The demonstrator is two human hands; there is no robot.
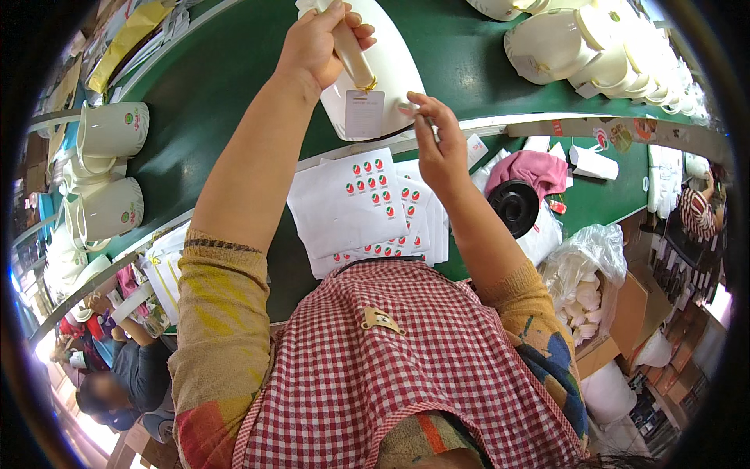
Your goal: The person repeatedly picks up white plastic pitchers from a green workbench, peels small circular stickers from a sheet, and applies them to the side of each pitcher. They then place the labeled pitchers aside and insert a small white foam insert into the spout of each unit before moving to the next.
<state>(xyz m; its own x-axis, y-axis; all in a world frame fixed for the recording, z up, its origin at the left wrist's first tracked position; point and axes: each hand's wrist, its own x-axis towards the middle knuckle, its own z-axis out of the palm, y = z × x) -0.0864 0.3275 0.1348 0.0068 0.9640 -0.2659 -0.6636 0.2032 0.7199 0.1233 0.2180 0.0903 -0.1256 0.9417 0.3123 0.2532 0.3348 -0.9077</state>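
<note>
My left hand [311, 48] is closed round the handle of a glossy cream-white jug [391, 56], which lies tilted on the green table. A white paper tag [364, 114] hangs from the handle by a gold tie. My right hand [442, 148] has its thumb and fingers pinched at the jug's near right side. Between the fingertips and the jug's surface is a small clear sticker [405, 109] with a red and green mark. Just below, white sheets [324, 203] bearing rows of red and green round stickers lie overlapped.
Similar cream jugs stand at the left [117, 129] and in rows at the back right [547, 47]. Right of the sheets are a pink cloth [531, 170] and a black round lid [514, 208]. A box [617, 313] of cream parts sits at lower right. Another person [133, 367] works at lower left.
</note>
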